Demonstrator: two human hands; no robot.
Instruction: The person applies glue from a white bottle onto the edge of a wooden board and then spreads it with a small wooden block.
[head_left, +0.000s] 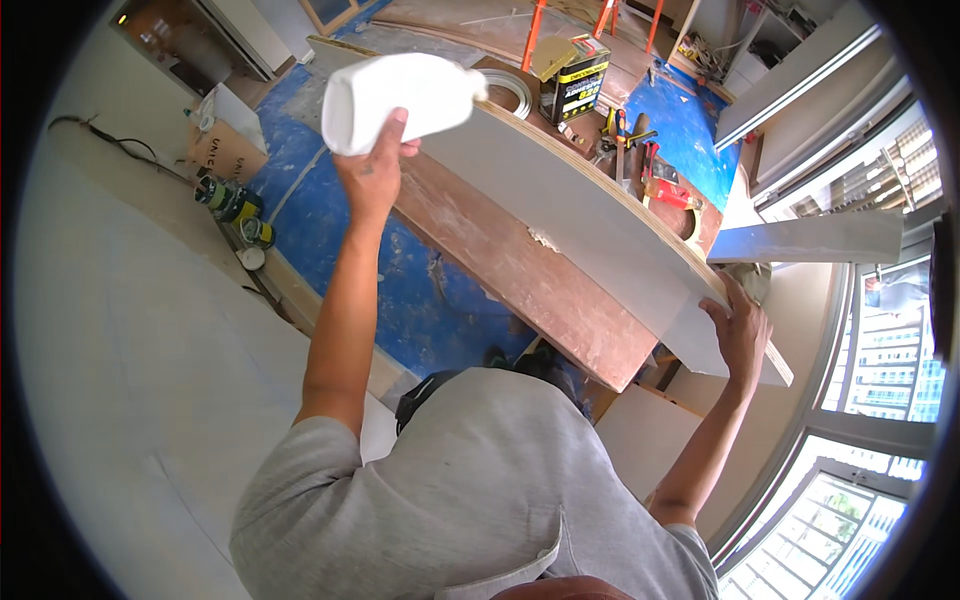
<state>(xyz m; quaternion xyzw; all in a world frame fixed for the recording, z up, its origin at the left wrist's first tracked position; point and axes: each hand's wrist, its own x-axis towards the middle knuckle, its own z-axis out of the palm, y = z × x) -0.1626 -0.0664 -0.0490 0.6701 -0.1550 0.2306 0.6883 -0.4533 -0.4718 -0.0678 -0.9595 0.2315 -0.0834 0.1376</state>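
Observation:
My left hand [372,170] is wrapped round a white plastic bottle [400,98]. The bottle lies tipped on its side, its narrow nozzle pointing right, at the upper edge of a long grey-faced plywood board [575,225]. That board stands on its long edge along a dusty brown plank [520,275], running from far left to near right. Near the board's right end, my right hand [740,335] grips its top edge, thumb on the grey face and fingers over the far side. Whether liquid leaves the nozzle is too small to tell.
Beyond the board, the work surface holds an adhesive tin [578,85], a white coil [505,95], a tape roll [682,215] and several hand tools [635,145]. Blue sheeting [395,290] covers the floor. Cans [235,205] stand by the left wall; windows [885,345] are at right.

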